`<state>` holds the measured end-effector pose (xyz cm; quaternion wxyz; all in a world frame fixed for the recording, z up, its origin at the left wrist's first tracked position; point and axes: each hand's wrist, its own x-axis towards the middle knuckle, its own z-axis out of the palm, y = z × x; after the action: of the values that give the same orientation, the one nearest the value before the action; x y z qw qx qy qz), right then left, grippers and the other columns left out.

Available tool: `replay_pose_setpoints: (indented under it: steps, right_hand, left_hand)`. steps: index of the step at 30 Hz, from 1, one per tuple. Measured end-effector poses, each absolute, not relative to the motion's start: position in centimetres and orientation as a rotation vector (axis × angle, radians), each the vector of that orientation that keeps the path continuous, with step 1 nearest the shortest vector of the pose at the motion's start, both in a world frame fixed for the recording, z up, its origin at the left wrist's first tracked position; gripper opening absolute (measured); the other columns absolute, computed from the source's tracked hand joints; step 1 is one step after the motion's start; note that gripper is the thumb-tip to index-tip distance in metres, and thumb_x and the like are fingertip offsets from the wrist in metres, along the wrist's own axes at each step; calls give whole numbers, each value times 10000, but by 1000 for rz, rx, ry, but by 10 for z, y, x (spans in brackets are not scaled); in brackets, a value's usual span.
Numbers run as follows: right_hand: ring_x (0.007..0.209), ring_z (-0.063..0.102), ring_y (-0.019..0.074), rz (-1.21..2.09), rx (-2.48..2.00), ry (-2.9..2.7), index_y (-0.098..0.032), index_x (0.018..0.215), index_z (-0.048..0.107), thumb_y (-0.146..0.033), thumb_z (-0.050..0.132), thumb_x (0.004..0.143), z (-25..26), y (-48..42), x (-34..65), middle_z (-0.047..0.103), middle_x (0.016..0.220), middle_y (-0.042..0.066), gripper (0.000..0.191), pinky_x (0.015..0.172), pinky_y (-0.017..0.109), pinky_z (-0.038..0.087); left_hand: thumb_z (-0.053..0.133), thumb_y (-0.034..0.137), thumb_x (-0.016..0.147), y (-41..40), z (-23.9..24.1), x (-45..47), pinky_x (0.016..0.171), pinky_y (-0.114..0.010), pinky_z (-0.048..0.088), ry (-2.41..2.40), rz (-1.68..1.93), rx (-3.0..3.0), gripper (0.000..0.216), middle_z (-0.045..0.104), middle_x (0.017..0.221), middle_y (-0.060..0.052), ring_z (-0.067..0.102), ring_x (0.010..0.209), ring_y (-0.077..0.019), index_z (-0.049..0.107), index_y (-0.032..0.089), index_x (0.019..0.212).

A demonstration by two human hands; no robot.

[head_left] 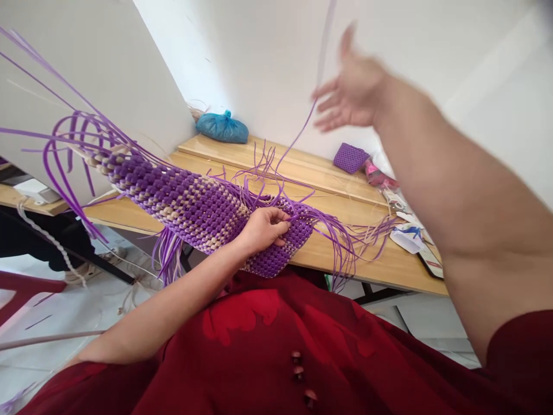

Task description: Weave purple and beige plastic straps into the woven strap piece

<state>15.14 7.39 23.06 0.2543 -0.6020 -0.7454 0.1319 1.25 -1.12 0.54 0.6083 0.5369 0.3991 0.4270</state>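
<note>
Weave: purple and cream, it is lying across the left and middle of the table (380,271), its near edge overhanging toward the red clothing (259,351), which is probably keeping it within easy reach.
Left hand: this hand (265,229) is pinching the right part of the weave (190,202) in a narrow thumb-and-finger grip, seemingly steadying it against a pull.
Right hand: this hand (349,92) is hanging high beyond the weave, blurred, its fingers spreading wide.
Strand: one long strand (305,124) is rising from the weave past the right fingertips; whether they are catching it, I cannot tell. The raised arm is likely giving its length room above the other strands.
Loose ends: these (345,242) are trailing right over the table, leaving the weave's surface exposed.
Loops: these (50,155) are arching off the weave's left end.
Far side: a blue bag (222,128) is sitting left and a purple piece (351,157) right, both apart from the weave, probably leaving it space.
</note>
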Motion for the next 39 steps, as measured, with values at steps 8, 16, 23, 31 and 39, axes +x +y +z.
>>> replay_pose_setpoints:
  steps: [8, 16, 23, 31, 39]
  right_hand:
    - [514, 482, 76, 346, -1200, -3064, -194, 685, 754, -204, 737, 772, 135, 32, 150, 626, 558, -38, 89, 520, 236, 334]
    - [689, 509, 119, 130, -1032, -2827, -170, 643, 598, -135, 574, 816, 102, 20, 140, 593, 681, -12, 179, 655, 257, 331]
    - [665, 490, 119, 150, -981, -2747, -181, 646, 563, -167, 532, 841, 88, 25, 149, 567, 665, -24, 197, 641, 258, 301]
    - [656, 508, 99, 322, -942, -2629, -165, 703, 634, -184, 549, 868, 85, 27, 152, 572, 660, -38, 187, 651, 235, 329]
    - [826, 611, 173, 23, -1212, -2694, -180, 908, 777, -146, 573, 881, 100, -16, 164, 721, 882, 51, 208, 752, 288, 387]
  left_hand:
    - [765, 184, 716, -12, 3, 12, 559, -207, 577, 850, 1018, 1185, 146, 610, 734, 5, 565, 613, -77, 664, 117, 797]
    - [806, 234, 669, -14, 0, 8, 660, -225, 587, 766, 1019, 1135, 251, 621, 810, -5, 579, 724, -88, 667, 104, 832]
    - [896, 326, 587, -13, 5, 0, 706, -307, 618, 696, 958, 1002, 390, 612, 826, -10, 586, 751, -103, 682, 105, 827]
    - [875, 323, 636, -10, 10, 7, 602, -269, 610, 795, 983, 955, 328, 632, 826, -16, 585, 747, -119, 691, 134, 832]
    - [884, 331, 622, -8, 6, 5, 638, -291, 623, 848, 1014, 963, 327, 633, 759, -29, 588, 714, -123, 661, 120, 736]
